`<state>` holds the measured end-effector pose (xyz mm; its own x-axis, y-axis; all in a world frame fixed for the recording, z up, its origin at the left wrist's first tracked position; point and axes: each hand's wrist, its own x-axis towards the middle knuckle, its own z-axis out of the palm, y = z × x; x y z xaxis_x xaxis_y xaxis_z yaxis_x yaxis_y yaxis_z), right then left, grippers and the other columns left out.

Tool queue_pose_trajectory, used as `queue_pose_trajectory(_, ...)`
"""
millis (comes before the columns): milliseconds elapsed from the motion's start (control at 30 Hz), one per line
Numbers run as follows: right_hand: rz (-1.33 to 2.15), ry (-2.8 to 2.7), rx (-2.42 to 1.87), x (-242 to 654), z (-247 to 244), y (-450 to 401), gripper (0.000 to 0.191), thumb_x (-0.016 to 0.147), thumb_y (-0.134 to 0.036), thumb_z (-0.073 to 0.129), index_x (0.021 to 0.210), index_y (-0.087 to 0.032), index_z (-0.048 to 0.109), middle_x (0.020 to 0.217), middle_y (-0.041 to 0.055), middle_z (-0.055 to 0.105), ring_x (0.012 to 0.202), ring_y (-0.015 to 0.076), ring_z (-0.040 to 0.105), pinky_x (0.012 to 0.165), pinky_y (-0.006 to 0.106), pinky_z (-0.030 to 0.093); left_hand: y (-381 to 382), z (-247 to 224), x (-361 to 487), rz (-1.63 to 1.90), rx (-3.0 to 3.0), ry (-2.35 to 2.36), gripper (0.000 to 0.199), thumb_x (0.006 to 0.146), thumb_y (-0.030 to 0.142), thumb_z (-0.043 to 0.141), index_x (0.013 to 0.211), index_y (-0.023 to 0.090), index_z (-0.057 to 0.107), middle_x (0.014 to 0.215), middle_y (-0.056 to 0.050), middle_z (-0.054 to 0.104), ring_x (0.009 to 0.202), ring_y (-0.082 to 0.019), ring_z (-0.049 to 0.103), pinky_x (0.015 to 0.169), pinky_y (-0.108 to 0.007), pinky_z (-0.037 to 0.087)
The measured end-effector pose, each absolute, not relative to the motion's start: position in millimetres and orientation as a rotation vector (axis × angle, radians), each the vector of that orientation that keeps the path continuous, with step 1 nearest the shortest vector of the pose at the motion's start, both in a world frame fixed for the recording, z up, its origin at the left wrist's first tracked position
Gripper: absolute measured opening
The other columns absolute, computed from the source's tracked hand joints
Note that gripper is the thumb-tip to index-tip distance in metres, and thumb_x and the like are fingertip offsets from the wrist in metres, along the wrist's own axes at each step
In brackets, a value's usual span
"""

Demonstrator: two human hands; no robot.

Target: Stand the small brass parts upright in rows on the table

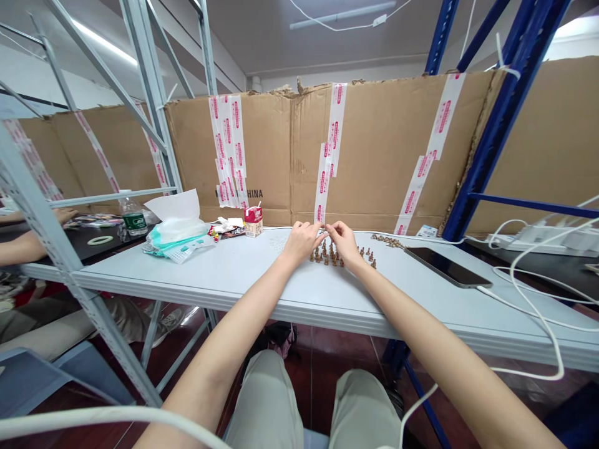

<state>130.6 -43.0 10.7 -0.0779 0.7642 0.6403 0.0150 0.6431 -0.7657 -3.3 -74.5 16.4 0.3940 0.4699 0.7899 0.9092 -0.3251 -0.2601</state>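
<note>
Both hands meet over the far middle of the white table. My left hand (302,241) is closed, thumb and fingertips pinched together at something too small to make out. Touching or nearly touching it, my right hand (344,242) is also closed in a pinch, its held item hidden. Several small brown-gold figures (326,254) stand upright in rows beneath and between the hands, with more of them (369,254) to the right of my right hand. Faint small clear pieces (277,242) lie left of my left hand.
A pile of small brown pieces (387,239) lies near a dark phone (447,267) with a white cable. At left are a tissue pack (178,224), wrappers and a red-and-white carton (253,221). Cardboard (374,149) rises behind the table (234,274). Another person's arm (21,248) shows far left.
</note>
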Motion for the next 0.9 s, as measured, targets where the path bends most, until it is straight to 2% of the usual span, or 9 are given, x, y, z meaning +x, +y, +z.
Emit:
queue_pose_trajectory(67,0.705,-1.530,-0.674,130.6,10.7,-42.7,0.031,0.070,-0.047,0.055,0.062,-0.020,0.044,0.052,-0.0049,0.039,0.052,0.0100,0.034,0.051,0.024,0.027,-74.2,16.1,-3.5,-0.798,-1.943,-1.177,0.035,0.090,0.044,0.030,0.100,0.017,0.049,0.077,-0.004,0.059,0.073,-0.016,0.051,0.069,-0.030,0.027)
queue_pose_trajectory(200,0.684,-1.534,-0.702,130.8,11.9,-43.2,0.033,0.070,-0.049,0.055,0.060,-0.020,0.043,0.050,-0.0056,0.037,0.051,0.0098,0.033,0.051,0.024,0.027,-73.3,15.7,-4.0,-0.758,-1.932,-1.155,0.033,0.092,0.037,0.027,0.085,0.017,0.052,0.072,-0.004,0.059,0.074,-0.016,0.051,0.069,-0.030,0.027)
queue_pose_trajectory(333,0.678,-1.542,-0.709,131.1,12.0,-43.2,0.033,0.070,-0.050,0.054,0.060,-0.020,0.043,0.051,-0.0053,0.037,0.053,0.0103,0.035,0.052,0.024,0.029,-73.2,15.8,-4.0,-0.754,-1.939,-1.153,0.038,0.093,0.033,0.022,0.079,0.017,0.053,0.070,-0.004,0.059,0.073,-0.016,0.051,0.068,-0.031,0.027)
queue_pose_trajectory(533,0.693,-1.539,-0.680,131.2,11.0,-41.7,0.030,0.071,-0.046,0.054,0.063,-0.019,0.045,0.053,-0.0050,0.039,0.054,0.0100,0.036,0.052,0.023,0.030,-74.7,17.0,-2.6,-0.787,-1.964,-1.199,0.034,0.091,0.041,0.028,0.100,0.017,0.050,0.077,-0.004,0.060,0.075,-0.016,0.052,0.070,-0.030,0.027)
queue_pose_trajectory(733,0.674,-1.530,-0.708,132.6,12.4,-42.5,0.030,0.072,-0.045,0.054,0.061,-0.019,0.043,0.052,-0.0054,0.037,0.052,0.0096,0.034,0.051,0.023,0.029,-77.5,19.0,-1.3,-0.727,-1.976,-1.214,0.033,0.093,0.032,0.023,0.087,0.017,0.051,0.073,-0.004,0.058,0.075,-0.016,0.052,0.070,-0.030,0.027)
queue_pose_trajectory(900,0.685,-1.519,-0.717,134.3,13.1,-43.3,0.031,0.073,-0.045,0.054,0.060,-0.020,0.043,0.051,-0.0053,0.038,0.049,0.0092,0.034,0.050,0.023,0.030,-78.3,19.4,-0.4,-0.771,-2.029,-1.259,0.025,0.092,0.028,0.029,0.085,0.018,0.051,0.070,-0.002,0.056,0.071,-0.014,0.052,0.067,-0.027,0.028)
